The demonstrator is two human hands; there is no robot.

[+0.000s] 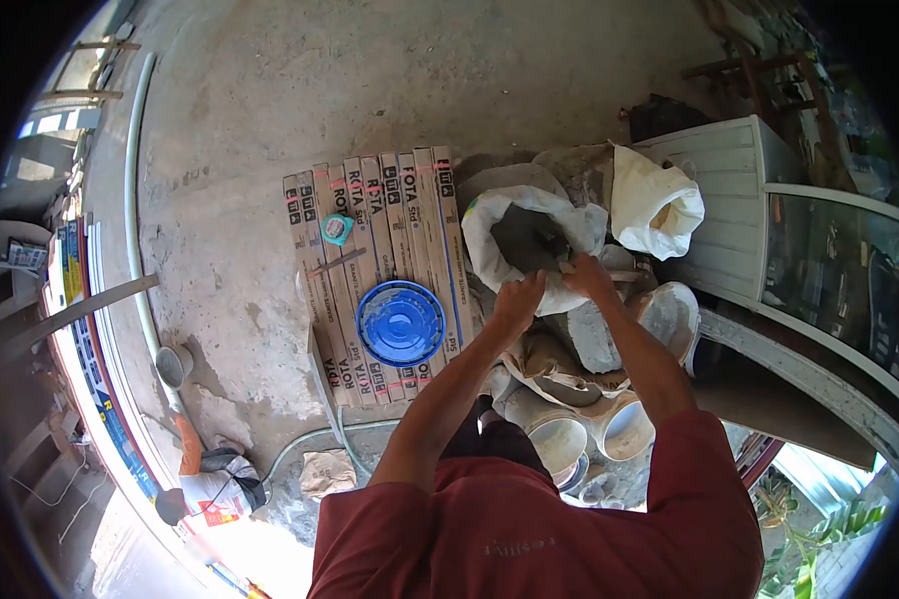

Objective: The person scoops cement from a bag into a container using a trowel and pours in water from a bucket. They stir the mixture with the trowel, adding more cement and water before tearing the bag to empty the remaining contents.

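An open white sack (485,215) with dark grey powder (521,238) inside stands ahead of me. My left hand (521,298) is closed on the near rim of the sack. Just to its right, my right hand (586,277) is closed at the same rim, with its fingertips partly hidden. A small dark object lies in the powder close to my right hand; its shape is unclear. Beside this sack, to the right, is a second, cream-coloured sack (654,200).
Left of the sack, a blue lid (401,322) and a teal tape measure (337,230) rest on long cardboard boxes (425,235). Buckets (627,429) stand near my legs. A co-worker (215,489) is at lower left by a grey bucket (174,366). A white cabinet (709,165) stands right.
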